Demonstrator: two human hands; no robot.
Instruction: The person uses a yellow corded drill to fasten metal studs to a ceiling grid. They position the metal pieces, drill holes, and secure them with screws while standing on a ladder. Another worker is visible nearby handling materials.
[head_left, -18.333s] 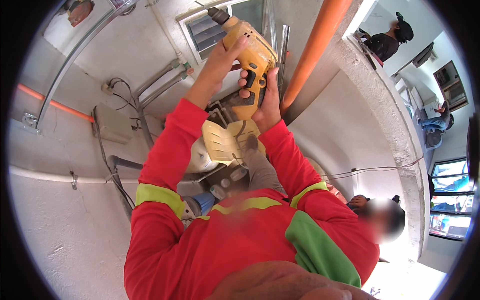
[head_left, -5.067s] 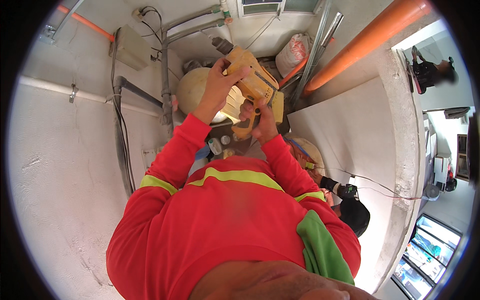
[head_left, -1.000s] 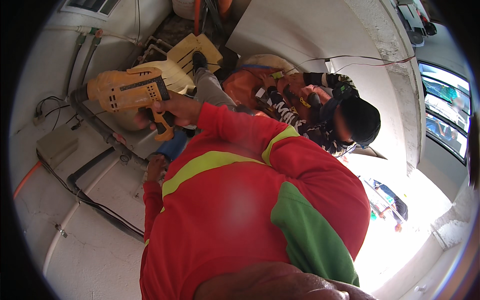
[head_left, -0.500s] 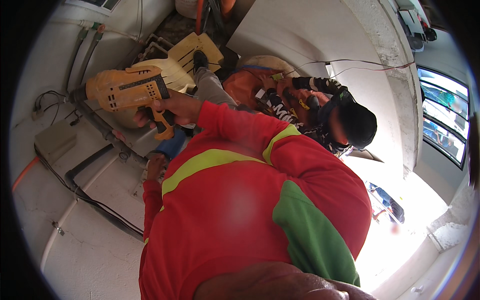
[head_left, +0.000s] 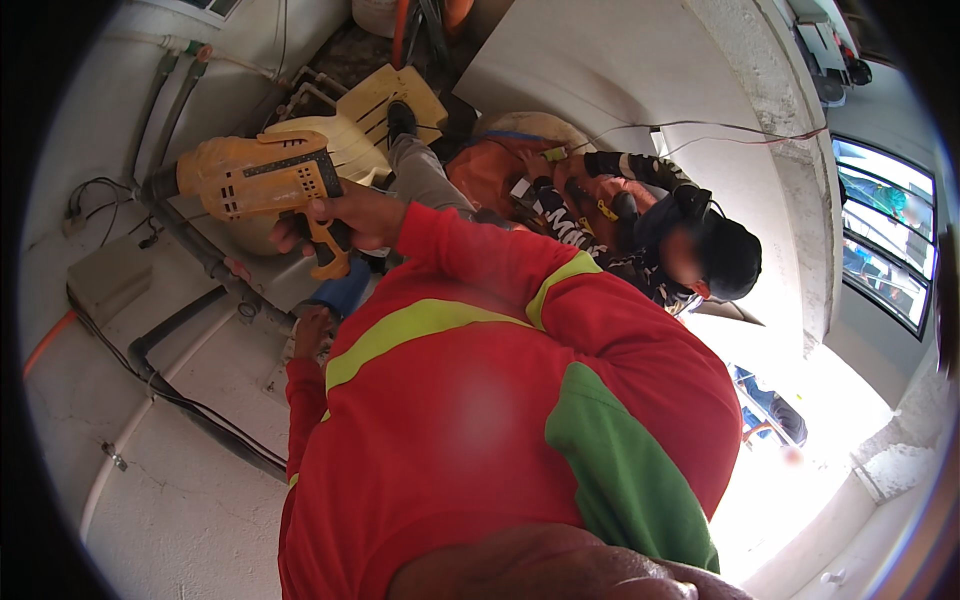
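Observation:
My right hand (head_left: 350, 215) is wrapped round the pistol grip of a yellow power drill (head_left: 255, 178). The drill lies level, its dark front end beside a grey pipe (head_left: 215, 265) on the wall. Lower down, my left hand (head_left: 313, 332) is near the lower end of that pipe and next to a blue cylinder (head_left: 345, 288). Its fingers are partly hidden, so whether it grips anything does not show.
A co-worker in a black cap (head_left: 735, 255) crouches to the right by an orange bundle (head_left: 485, 175). A yellow slatted plastic piece (head_left: 385, 105) lies beyond the drill. Cables (head_left: 205, 420) and a box (head_left: 110, 275) are on the left wall. A window (head_left: 885, 240) is far right.
The drill and my right hand have shifted very slightly to the right. The co-worker's head has turned and moved a little right. My left hand stays in place.

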